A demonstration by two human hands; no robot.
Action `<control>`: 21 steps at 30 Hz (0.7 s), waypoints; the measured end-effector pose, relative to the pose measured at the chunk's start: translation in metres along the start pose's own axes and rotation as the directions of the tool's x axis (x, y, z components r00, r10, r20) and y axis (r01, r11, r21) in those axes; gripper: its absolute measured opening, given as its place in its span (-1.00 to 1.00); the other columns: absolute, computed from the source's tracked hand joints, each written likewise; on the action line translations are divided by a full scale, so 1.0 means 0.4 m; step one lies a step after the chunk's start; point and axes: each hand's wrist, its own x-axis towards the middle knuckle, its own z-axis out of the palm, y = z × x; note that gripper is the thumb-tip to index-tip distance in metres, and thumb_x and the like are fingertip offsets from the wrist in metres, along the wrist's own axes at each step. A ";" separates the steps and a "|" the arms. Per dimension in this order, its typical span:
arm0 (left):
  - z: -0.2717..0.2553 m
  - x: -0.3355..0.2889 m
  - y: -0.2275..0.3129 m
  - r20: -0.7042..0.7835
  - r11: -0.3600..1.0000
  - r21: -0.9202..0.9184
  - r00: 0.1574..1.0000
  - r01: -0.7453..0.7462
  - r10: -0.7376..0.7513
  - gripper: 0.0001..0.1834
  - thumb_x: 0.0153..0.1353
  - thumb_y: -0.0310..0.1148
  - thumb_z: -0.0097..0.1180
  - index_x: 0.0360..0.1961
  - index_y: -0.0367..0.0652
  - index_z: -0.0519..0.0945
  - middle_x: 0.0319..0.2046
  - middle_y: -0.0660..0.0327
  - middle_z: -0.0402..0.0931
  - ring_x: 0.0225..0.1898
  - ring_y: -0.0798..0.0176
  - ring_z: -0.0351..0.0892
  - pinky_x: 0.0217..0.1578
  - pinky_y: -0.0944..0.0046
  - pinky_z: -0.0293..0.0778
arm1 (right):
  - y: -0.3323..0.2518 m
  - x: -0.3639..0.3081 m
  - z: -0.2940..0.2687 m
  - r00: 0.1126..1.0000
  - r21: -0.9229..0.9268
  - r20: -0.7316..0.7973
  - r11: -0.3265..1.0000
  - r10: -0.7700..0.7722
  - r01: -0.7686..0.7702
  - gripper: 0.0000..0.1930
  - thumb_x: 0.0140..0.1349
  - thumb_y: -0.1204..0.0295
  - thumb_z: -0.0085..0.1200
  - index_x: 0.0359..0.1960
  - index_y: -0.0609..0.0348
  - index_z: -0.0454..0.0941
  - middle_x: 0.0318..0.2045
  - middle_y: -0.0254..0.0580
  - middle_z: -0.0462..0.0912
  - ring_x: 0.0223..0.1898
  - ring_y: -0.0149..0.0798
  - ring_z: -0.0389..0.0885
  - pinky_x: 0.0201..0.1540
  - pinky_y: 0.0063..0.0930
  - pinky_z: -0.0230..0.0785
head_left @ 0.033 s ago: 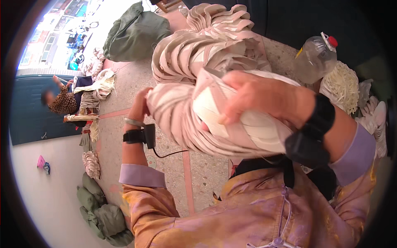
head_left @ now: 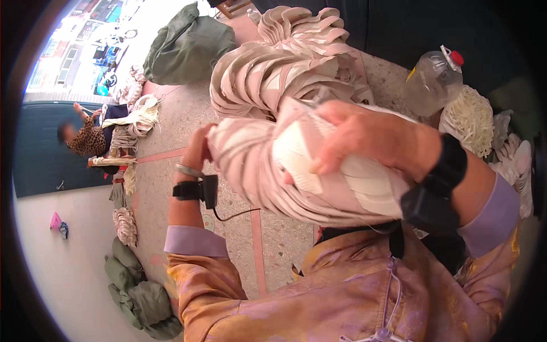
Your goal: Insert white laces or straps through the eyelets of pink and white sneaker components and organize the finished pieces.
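A thick bundle of overlapping pale pink and cream fabric pieces point(head_left: 245, 165) is held up in front of my chest. My right hand point(head_left: 364, 134) grips its upper side, with the fingers bent over a cream inner face and the thumb at a raised flap. At the bundle's left end is my left hand point(head_left: 200, 145), closed against it, its fingertips hidden behind the fabric. Just beyond the bundle lies a larger curled stack of similar pieces point(head_left: 245, 77) on the floor, partly covered by my right hand and the bundle.
A green sack point(head_left: 191, 48) stands at the far left of the stack. To the right are a clear jug with a red cap point(head_left: 436, 80) and a heap of cream strips point(head_left: 470, 119). More green sacks point(head_left: 148, 305) lie lower left. A person point(head_left: 88, 137) works farther left.
The held bundle and both my hands have shifted slightly right and downward. My grip looks the same.
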 end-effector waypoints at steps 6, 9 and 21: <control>0.138 -0.151 -0.080 0.172 0.997 0.073 0.985 -0.010 -0.002 -0.52 0.04 -0.17 -0.04 -0.06 -0.25 0.41 -0.50 0.36 0.42 -0.64 0.51 0.31 -0.69 0.51 0.19 | 0.109 -0.122 -0.002 0.989 0.125 0.084 0.983 0.124 -0.134 -0.63 -0.17 0.43 0.19 -0.24 0.32 0.53 -0.33 -0.16 0.55 -0.23 -0.35 0.46 -0.12 -0.54 0.26; 0.149 -0.143 -0.146 0.131 0.996 -0.085 0.991 0.013 -0.001 -0.59 0.11 -0.19 0.01 -0.06 -0.20 0.45 -0.54 0.40 0.41 -0.64 0.52 0.30 -0.66 0.52 0.21 | 0.107 -0.171 0.001 0.977 0.228 -0.033 0.953 0.212 -0.199 -0.57 -0.12 0.40 0.20 -0.17 0.33 0.48 -0.31 -0.18 0.55 -0.20 -0.33 0.46 -0.09 -0.56 0.25; 0.259 -0.060 -0.356 0.171 0.869 -0.492 0.985 0.060 0.029 -0.25 0.13 0.11 -0.07 0.21 -0.17 0.16 0.13 0.15 0.22 0.06 0.26 0.29 -0.02 0.33 0.29 | 0.140 -0.371 -0.079 0.991 0.284 -0.061 0.953 0.123 -0.101 -0.66 0.20 0.41 -0.19 -0.06 0.37 0.41 -0.17 -0.24 0.54 -0.19 -0.41 0.47 -0.10 -0.54 0.30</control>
